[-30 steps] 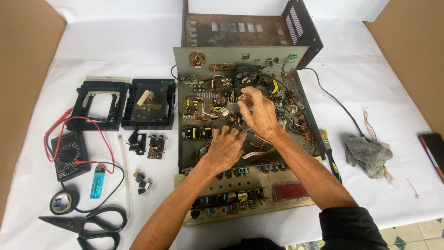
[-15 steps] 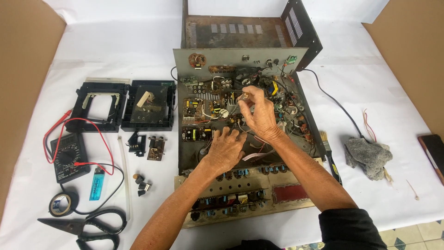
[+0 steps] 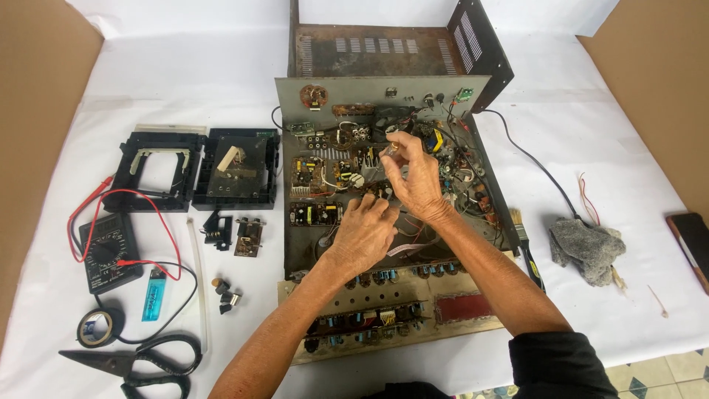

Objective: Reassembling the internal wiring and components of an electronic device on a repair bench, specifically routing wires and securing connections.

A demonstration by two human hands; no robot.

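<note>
An opened amplifier chassis [image 3: 310, 266] lies in front of me, full of circuit boards [image 3: 314, 174] and wires. My right hand [image 3: 417, 185] hovers over the middle of the chassis. Its thumb and fingertips pinch a small pale cylindrical component [image 3: 392, 148]. My left hand [image 3: 365, 233] rests just below it on the chassis floor, fingers bent down among the wires. What its fingertips grip, if anything, is hidden. The front panel [image 3: 458, 307] with its rows of controls lies flat nearest me.
The rusty metal cover [image 3: 384, 48] stands behind the chassis. Left: two black cassette mechanisms [image 3: 236, 166], a multimeter [image 3: 107, 255] with red leads, a blue lighter [image 3: 153, 294], tape roll [image 3: 96, 327], scissors [image 3: 133, 362], small parts. Right: paintbrush [image 3: 526, 244], grey rag [image 3: 587, 247], black cable.
Both hands stay over the chassis centre. My right hand has shifted slightly up and left with the small component; my left hand has edged a little to the right.
</note>
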